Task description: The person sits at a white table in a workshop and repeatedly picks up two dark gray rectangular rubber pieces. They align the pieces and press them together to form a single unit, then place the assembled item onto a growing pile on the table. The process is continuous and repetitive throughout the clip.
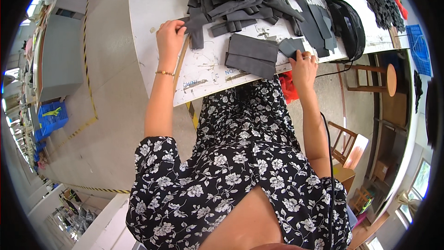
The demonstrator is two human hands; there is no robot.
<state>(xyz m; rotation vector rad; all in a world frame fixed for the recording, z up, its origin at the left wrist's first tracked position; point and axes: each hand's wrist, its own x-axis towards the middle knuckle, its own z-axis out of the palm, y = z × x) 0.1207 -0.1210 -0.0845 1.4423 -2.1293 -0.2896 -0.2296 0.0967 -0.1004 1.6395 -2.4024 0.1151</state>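
Note:
My left hand [169,38] pinches the end of a dark grey fabric strip [198,30] near the left part of the white table. At the table's front edge, my right hand [304,68] has its thumb and fingers closed on small dark grey flat pieces [290,46]. Between my hands lies a neat stack of grey fabric strips [251,54]. Beyond it rises a loose heap of similar folded strips [240,1]. Longer flat grey pieces [316,24] overlap one another just past my right hand.
A thin wooden stick [181,64] lies below my left wrist on the white table [208,85]. To the right sits a black mesh object [346,25] with a cord. Another dark heap [380,1] is at the far right. Wooden stools [348,146] stand on the floor.

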